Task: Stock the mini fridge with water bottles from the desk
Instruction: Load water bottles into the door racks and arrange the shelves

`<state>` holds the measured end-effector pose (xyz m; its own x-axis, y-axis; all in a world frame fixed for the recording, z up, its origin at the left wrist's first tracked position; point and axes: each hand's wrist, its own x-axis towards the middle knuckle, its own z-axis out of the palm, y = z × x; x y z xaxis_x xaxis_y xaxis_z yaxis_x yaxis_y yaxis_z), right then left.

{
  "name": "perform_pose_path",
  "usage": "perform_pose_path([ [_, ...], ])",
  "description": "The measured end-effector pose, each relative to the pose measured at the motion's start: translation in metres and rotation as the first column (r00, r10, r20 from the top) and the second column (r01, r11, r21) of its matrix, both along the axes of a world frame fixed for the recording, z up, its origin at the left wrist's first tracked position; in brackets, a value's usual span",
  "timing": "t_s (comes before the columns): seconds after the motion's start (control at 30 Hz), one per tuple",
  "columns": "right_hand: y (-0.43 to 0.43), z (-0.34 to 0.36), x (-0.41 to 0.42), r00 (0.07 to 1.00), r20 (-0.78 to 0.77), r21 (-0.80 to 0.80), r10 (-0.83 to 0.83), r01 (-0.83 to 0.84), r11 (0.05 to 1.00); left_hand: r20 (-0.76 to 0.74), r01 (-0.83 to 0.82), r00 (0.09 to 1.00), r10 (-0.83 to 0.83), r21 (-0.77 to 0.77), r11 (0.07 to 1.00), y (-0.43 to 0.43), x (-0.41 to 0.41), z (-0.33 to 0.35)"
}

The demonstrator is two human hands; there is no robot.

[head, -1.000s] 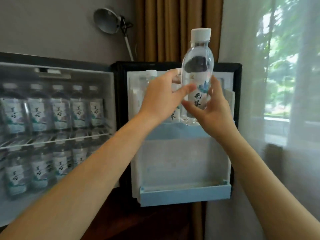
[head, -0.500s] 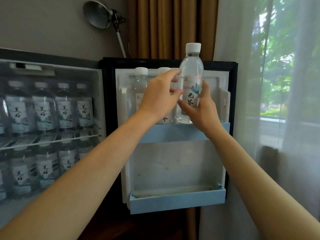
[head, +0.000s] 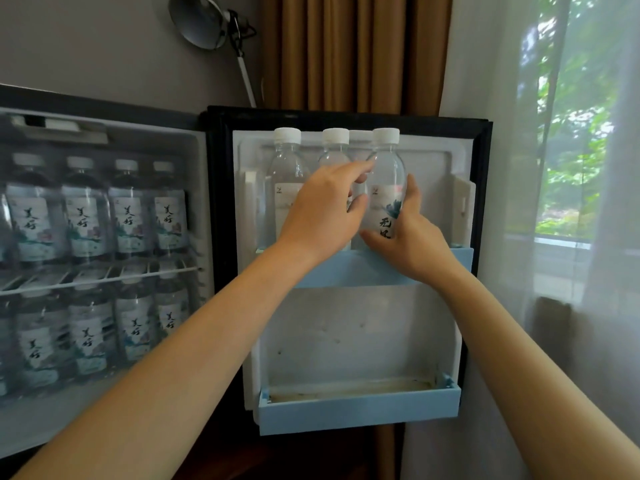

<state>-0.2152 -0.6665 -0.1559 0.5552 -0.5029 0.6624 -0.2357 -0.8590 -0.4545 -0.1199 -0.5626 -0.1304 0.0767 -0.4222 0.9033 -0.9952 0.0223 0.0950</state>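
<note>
Three bottles stand upright in the upper door shelf [head: 453,266]. The right hand [head: 414,240] wraps its fingers low round the rightmost, a water bottle [head: 387,188]. The left hand [head: 320,216] touches that bottle's left side with thumb and forefinger; I cannot tell whether it grips. At left, the mini fridge [head: 199,202] is packed with bottles.

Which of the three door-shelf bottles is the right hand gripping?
The rightmost bottle; only it has the right hand curled round its label.

Head view faces fridge door [head: 346,334], seemingly close.
</note>
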Motion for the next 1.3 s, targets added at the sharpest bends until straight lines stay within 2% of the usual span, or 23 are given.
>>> perform_pose_path([
  [0.13,-0.001,0.001,0.003,1.0,-0.025,-0.02,-0.019,0.018,1.0,0.011,0.008,1.0,-0.008,0.025,1.0,0.004,0.005,-0.015],
  [0.4,0.005,-0.003,0.005,0.999,0.041,-0.029,-0.006,0.007,1.0,-0.002,0.021,1.0,-0.021,0.124,0.992,0.02,0.01,-0.032],
  [0.47,0.008,-0.007,0.005,0.993,0.114,-0.028,0.021,-0.018,0.999,-0.005,0.046,0.999,-0.046,0.147,0.988,0.025,0.01,-0.033],
  [0.57,0.012,-0.017,0.011,0.947,0.318,-0.069,0.037,-0.015,0.998,0.007,0.06,0.998,-0.062,0.159,0.985,0.033,0.012,-0.035],
  [0.7,0.027,-0.036,0.025,0.787,0.615,-0.186,0.041,0.094,0.978,-0.014,0.03,0.999,-0.029,0.133,0.991,0.05,0.024,-0.038],
  [0.77,0.037,-0.044,0.035,0.721,0.685,-0.268,0.101,0.12,0.956,-0.036,0.004,0.999,-0.001,0.072,0.997,0.062,0.034,-0.041],
  [0.9,0.067,-0.059,0.062,0.718,0.65,-0.419,0.25,0.065,0.906,-0.031,-0.079,0.997,0.078,-0.049,0.996,0.094,0.055,-0.05],
  [1.03,0.107,-0.072,0.092,0.741,0.549,-0.519,0.386,-0.06,0.853,-0.072,-0.183,0.982,0.177,-0.091,0.979,0.137,0.079,-0.062],
  [1.3,0.195,-0.097,0.158,0.719,0.396,-0.513,0.571,-0.343,0.787,-0.248,-0.397,0.896,0.369,-0.076,0.915,0.239,0.126,-0.093],
])
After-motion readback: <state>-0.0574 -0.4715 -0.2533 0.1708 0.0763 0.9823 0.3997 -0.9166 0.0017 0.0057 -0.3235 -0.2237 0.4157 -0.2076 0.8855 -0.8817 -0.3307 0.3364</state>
